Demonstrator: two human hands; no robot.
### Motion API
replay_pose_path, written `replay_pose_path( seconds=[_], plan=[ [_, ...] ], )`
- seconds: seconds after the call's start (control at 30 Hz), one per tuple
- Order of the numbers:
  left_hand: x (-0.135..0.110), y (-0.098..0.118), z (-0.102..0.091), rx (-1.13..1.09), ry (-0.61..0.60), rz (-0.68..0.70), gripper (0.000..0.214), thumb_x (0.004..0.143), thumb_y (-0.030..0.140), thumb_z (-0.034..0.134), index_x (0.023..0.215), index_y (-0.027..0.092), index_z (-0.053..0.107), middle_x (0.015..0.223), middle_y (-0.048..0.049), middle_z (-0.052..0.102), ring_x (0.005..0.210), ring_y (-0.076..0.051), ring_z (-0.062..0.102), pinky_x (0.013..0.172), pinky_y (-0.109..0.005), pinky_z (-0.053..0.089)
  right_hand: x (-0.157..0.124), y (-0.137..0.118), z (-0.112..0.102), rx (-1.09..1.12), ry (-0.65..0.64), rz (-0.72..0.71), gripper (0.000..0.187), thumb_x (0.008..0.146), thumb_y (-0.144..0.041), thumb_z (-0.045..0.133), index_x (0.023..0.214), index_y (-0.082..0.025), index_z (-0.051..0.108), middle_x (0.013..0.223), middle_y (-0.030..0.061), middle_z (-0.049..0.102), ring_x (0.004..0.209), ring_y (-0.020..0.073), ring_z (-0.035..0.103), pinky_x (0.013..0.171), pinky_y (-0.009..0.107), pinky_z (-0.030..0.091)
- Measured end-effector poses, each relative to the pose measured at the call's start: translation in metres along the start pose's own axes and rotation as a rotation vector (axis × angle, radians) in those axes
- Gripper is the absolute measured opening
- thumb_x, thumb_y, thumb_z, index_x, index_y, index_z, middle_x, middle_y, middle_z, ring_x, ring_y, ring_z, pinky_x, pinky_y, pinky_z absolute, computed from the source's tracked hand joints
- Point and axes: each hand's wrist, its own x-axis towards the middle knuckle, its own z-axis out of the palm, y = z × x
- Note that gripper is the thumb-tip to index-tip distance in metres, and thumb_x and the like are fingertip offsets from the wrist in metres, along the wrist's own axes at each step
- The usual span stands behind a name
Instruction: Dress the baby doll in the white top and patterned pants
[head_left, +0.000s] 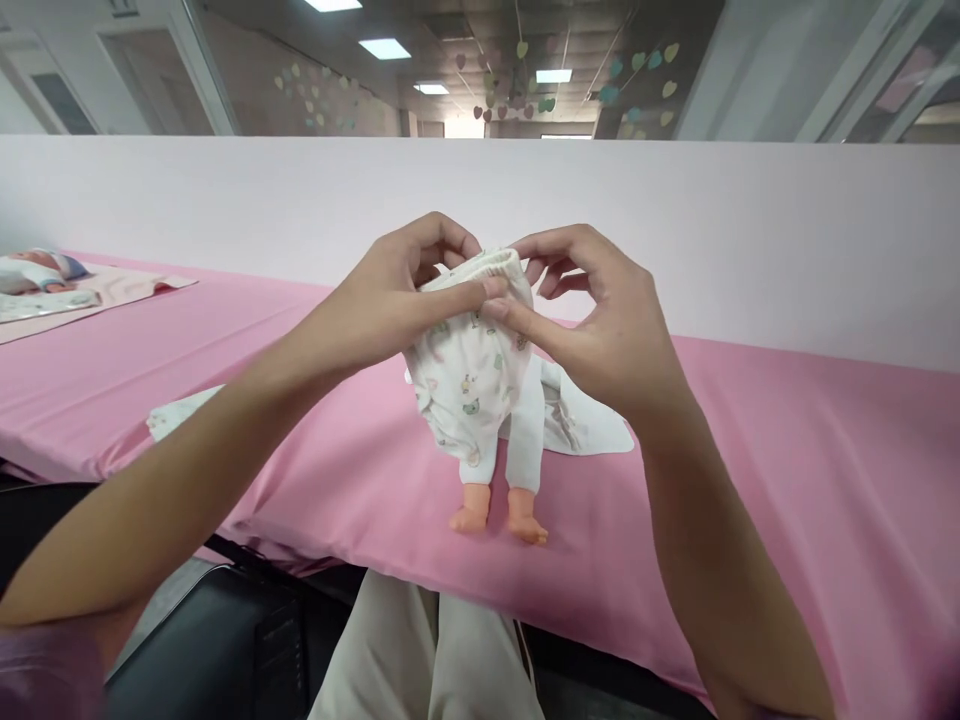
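My left hand (424,275) pinches the left side of a small white baby garment (476,375) with a scattered print and a gathered band at its top edge. My right hand (592,300) grips the same band from the right, thumb in front and fingers bent near the edge. The two thumbs nearly meet on the cloth. Behind and below the garment lies a baby doll (523,450) in white clothing, its bare feet pointing towards me. Its upper body is hidden by the garment and my hands.
The doll lies on a pink-covered table (787,480) against a low white wall (750,240) with glass above. A white cloth (592,420) lies beside the doll, another cloth (184,410) near my left forearm. A second doll (41,270) rests far left. A black chair (217,640) stands below.
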Motion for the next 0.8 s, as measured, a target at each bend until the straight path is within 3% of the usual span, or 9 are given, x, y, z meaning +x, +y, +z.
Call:
replay_pose_path(
  seconds=[0.13, 0.2, 0.27, 0.33, 0.4, 0.47, 0.53, 0.63, 0.8],
  plan=[
    [-0.001, 0.009, 0.013, -0.190, -0.041, -0.010, 0.029, 0.097, 0.048, 0.076, 0.105, 0.024, 0.063, 0.092, -0.0008, 0.071, 0.076, -0.017, 0.072, 0.063, -0.030, 0.055, -0.002, 0.003, 0.001, 0.090, -0.004, 0.020, 0.031, 0.095, -0.056, 0.077, 0.110, -0.030, 0.071, 0.103, 0.0011, 0.070, 0.097, 0.0226, 0.066, 0.089, 0.043, 0.060],
    [0.001, 0.017, 0.018, -0.292, -0.040, 0.009, 0.028, 0.104, 0.049, 0.066, 0.096, 0.023, 0.063, 0.083, 0.0006, 0.068, 0.067, -0.014, 0.068, 0.060, -0.030, 0.054, -0.001, 0.004, 0.004, 0.119, 0.052, 0.022, 0.028, 0.096, -0.056, 0.076, 0.103, -0.029, 0.070, 0.101, 0.0012, 0.069, 0.097, 0.0228, 0.067, 0.087, 0.043, 0.061],
    [0.005, 0.025, 0.022, -0.363, -0.058, 0.051, 0.041, 0.111, 0.052, 0.051, 0.087, 0.022, 0.064, 0.078, 0.0004, 0.065, 0.064, -0.013, 0.066, 0.062, -0.032, 0.056, 0.000, 0.004, 0.007, 0.145, 0.138, 0.026, 0.025, 0.096, -0.052, 0.077, 0.100, -0.029, 0.069, 0.100, 0.0010, 0.069, 0.099, 0.0238, 0.067, 0.087, 0.044, 0.061],
    [0.009, 0.029, 0.025, -0.364, -0.069, 0.083, 0.048, 0.113, 0.054, 0.043, 0.085, 0.022, 0.064, 0.081, -0.0005, 0.067, 0.073, -0.015, 0.071, 0.069, -0.034, 0.059, -0.001, 0.002, 0.008, 0.180, 0.234, 0.044, 0.019, 0.096, -0.046, 0.079, 0.098, -0.030, 0.069, 0.099, 0.0005, 0.068, 0.100, 0.0239, 0.067, 0.086, 0.043, 0.061],
    [0.013, 0.029, 0.028, -0.337, -0.061, 0.080, 0.038, 0.112, 0.052, 0.048, 0.092, 0.024, 0.065, 0.091, 0.0001, 0.071, 0.089, -0.019, 0.077, 0.076, -0.034, 0.062, -0.004, 0.002, 0.008, 0.212, 0.313, 0.077, 0.015, 0.098, -0.043, 0.078, 0.096, -0.030, 0.070, 0.096, 0.0003, 0.066, 0.094, 0.0227, 0.067, 0.083, 0.042, 0.060],
    [0.015, 0.024, 0.033, -0.340, -0.058, 0.047, 0.033, 0.111, 0.050, 0.049, 0.099, 0.025, 0.065, 0.100, 0.0014, 0.074, 0.103, -0.022, 0.079, 0.080, -0.034, 0.063, -0.007, 0.004, 0.010, 0.226, 0.369, 0.094, 0.015, 0.100, -0.043, 0.075, 0.095, -0.029, 0.072, 0.092, 0.0004, 0.063, 0.089, 0.0219, 0.066, 0.081, 0.042, 0.059],
    [0.017, 0.016, 0.038, -0.384, -0.056, 0.018, 0.043, 0.114, 0.053, 0.037, 0.101, 0.025, 0.068, 0.102, 0.0027, 0.075, 0.112, -0.025, 0.078, 0.083, -0.035, 0.065, -0.010, 0.009, 0.011, 0.216, 0.407, 0.088, 0.016, 0.103, -0.042, 0.071, 0.094, -0.028, 0.073, 0.090, 0.0003, 0.063, 0.090, 0.0232, 0.067, 0.086, 0.046, 0.059],
    [0.022, 0.000, 0.045, -0.467, -0.069, -0.018, 0.062, 0.114, 0.057, 0.022, 0.101, 0.026, 0.073, 0.099, 0.0013, 0.074, 0.122, -0.030, 0.074, 0.092, -0.041, 0.065, -0.011, 0.020, 0.014, 0.139, 0.425, 0.097, 0.015, 0.106, -0.045, 0.066, 0.102, -0.033, 0.075, 0.100, 0.0018, 0.069, 0.110, 0.0296, 0.069, 0.097, 0.052, 0.057],
    [0.039, -0.029, 0.045, -0.436, -0.107, -0.024, 0.036, 0.113, 0.049, 0.042, 0.115, 0.031, 0.072, 0.117, 0.0035, 0.074, 0.128, -0.024, 0.070, 0.102, -0.035, 0.061, -0.010, 0.036, 0.020, 0.076, 0.368, 0.053, 0.038, 0.107, -0.060, 0.057, 0.137, -0.040, 0.066, 0.141, 0.0031, 0.064, 0.144, 0.0385, 0.053, 0.111, 0.061, 0.051]
  ],
)
